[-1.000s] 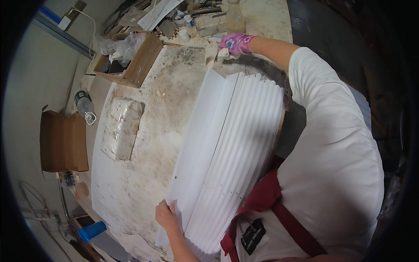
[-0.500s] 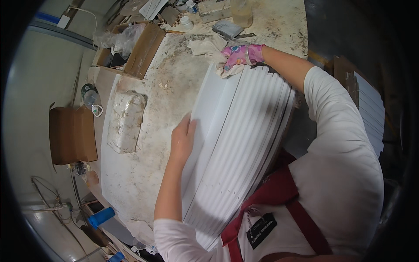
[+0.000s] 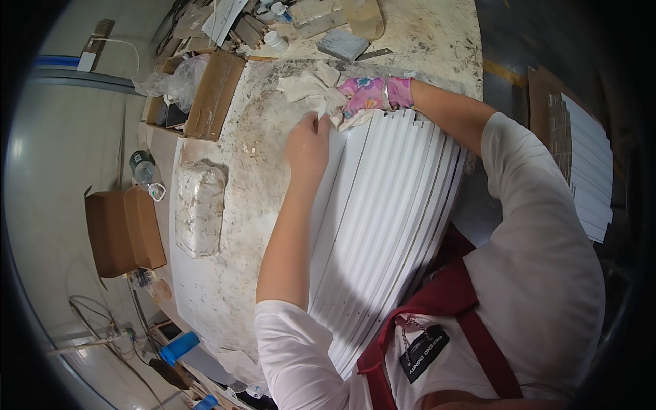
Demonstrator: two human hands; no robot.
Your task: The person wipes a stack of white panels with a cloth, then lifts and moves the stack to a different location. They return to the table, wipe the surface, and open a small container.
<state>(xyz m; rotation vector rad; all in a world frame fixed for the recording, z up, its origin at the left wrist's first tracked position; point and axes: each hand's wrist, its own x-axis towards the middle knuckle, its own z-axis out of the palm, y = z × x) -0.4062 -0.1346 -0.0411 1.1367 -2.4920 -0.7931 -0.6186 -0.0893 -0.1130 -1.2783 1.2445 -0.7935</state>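
Note:
Long white panels (image 3: 383, 205) lie side by side in a stack along the table, running from its far side toward my body. My bare left hand (image 3: 309, 147) has its fingers curled at the far end of the leftmost white panel, pinching its edge. On my right hand (image 3: 372, 94) is a pink flowered glove with a band at the wrist. It grips a crumpled off-white cloth (image 3: 307, 85), pressed against the far ends of the panels. Part of the cloth is hidden under the glove.
A stained worktable (image 3: 236, 150) carries a wrapped block (image 3: 200, 208), an open carton of plastic bags (image 3: 215, 96), a grey block (image 3: 343, 46) and a white jar (image 3: 275, 42). More white panels (image 3: 588, 164) stand at the right. A blue cylinder (image 3: 180, 347) is at the lower left.
My left hand has moved away from me along the panel's left edge to its far end, and its fingers have curled. The gloved right hand stays with the cloth at the far ends.

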